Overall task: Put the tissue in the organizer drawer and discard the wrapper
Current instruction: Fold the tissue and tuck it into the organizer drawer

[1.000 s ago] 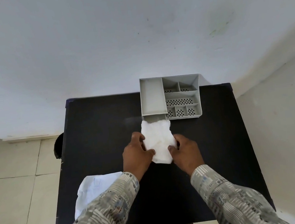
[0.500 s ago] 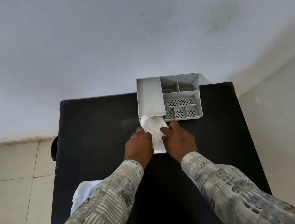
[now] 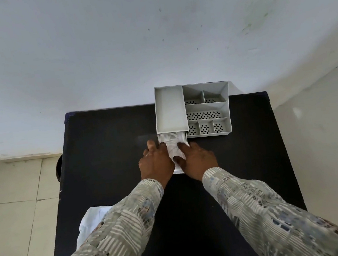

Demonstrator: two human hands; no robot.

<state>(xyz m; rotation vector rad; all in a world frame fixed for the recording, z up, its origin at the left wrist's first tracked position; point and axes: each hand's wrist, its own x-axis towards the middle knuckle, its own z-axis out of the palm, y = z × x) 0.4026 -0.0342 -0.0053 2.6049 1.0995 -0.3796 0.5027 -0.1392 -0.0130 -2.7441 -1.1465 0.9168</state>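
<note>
A grey organizer (image 3: 207,108) stands at the far edge of the black table (image 3: 103,157). Its drawer (image 3: 183,137) is pulled out toward me under the left compartment. White tissue (image 3: 172,144) lies crumpled in the drawer and spills over its front. My left hand (image 3: 155,163) presses on the tissue's left side, its thumb by the drawer's left wall. My right hand (image 3: 197,159) presses on the right side. A white wrapper (image 3: 92,220) lies at the table's near left, partly hidden by my left sleeve.
A white wall rises right behind the table. The floor is pale tile at the left and plain at the right. A dark round object (image 3: 57,169) shows beside the table's left edge.
Both hands have carried the tissue away from me, from the table's middle into the open drawer, and the tissue is now bunched up narrower between them.
</note>
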